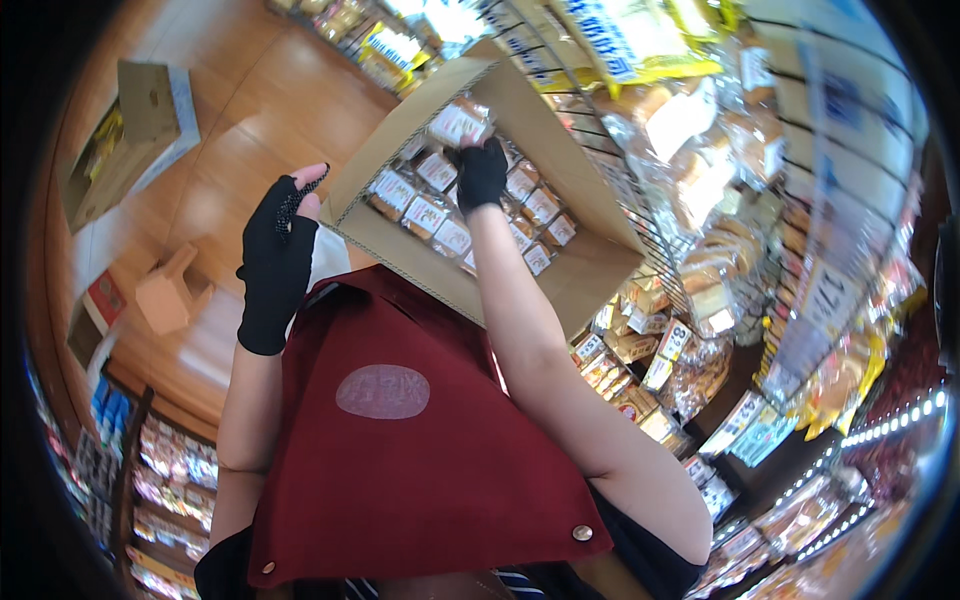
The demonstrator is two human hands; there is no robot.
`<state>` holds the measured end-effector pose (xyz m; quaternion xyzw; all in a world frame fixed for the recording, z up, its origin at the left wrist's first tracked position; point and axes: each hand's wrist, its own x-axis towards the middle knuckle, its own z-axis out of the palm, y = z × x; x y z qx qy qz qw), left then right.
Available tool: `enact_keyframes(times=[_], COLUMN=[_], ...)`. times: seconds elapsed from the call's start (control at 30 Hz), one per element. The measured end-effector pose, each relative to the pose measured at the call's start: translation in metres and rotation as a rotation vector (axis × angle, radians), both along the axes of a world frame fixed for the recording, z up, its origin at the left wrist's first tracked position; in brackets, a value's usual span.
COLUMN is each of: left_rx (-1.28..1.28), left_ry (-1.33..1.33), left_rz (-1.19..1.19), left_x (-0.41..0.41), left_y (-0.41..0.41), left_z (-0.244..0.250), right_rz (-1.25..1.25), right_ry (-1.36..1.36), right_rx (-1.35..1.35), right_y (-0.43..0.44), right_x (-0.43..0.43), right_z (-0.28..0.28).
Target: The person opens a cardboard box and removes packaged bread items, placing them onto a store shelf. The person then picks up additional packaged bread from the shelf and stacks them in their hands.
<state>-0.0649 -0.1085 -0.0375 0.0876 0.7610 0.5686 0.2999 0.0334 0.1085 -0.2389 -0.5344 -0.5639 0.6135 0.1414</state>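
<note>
An open cardboard box (pixel 592 225) stands tilted right in front of my dark red apron (pixel 435 480). Inside it lie rows of small clear-wrapped baked goods (pixel 425 215) with white printed labels. My right hand (pixel 482 174), in a black fingerless glove, reaches into the box. Its fingertips grip the edge of one wrapped baked item (pixel 459 124) near the far corner; the palm side is hidden. Outside the box's left corner, my left hand (pixel 281 247) is raised in a matching glove with dotted grip fabric. It holds nothing, and its thumb and forefinger are apart.
Wire shelving (pixel 652 247) with bagged bread (pixel 720 247) and price cards (pixel 667 352) runs close along the right. On the wooden floor (pixel 232 82) at left are an open carton (pixel 127 150) and a small orange stool (pixel 174 289). Stocked shelves (pixel 169 487) stand at lower left.
</note>
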Motion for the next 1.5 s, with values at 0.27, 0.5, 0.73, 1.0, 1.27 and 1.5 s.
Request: enact_keyframes(times=[0.27, 0.5, 0.73, 1.0, 1.27, 1.5], left_rx=[0.496, 0.585, 0.586, 0.383, 0.011, -0.095], left_ry=[-0.210, 0.120, 0.296, 0.056, 0.026, 0.134], left_rz=[-0.702, -0.666, -0.529, -0.387, -0.253, -0.397], left_x=[0.021, 0.022, -0.004, -0.012, -0.037, -0.047], left_y=[0.087, 0.213, 0.192, 0.118, 0.035, 0.048], left_z=[0.054, 0.081, 0.087, 0.043, -0.016, -0.051], right_rz=[0.490, 0.817, 0.612, 0.560, -0.056, 0.049], right_ry=[0.139, 0.031, -0.517, -0.486, -0.120, -0.113], right_rx=[-0.094, 1.245, 1.208, 1.238, 1.142, 1.218], right_y=[0.034, 0.089, 0.150, 0.137, 0.120, 0.164], right_x=[0.077, 0.073, 0.031, 0.040, 0.145, 0.123], right_z=[0.291, 0.327, 0.290, 0.302, 0.238, 0.218])
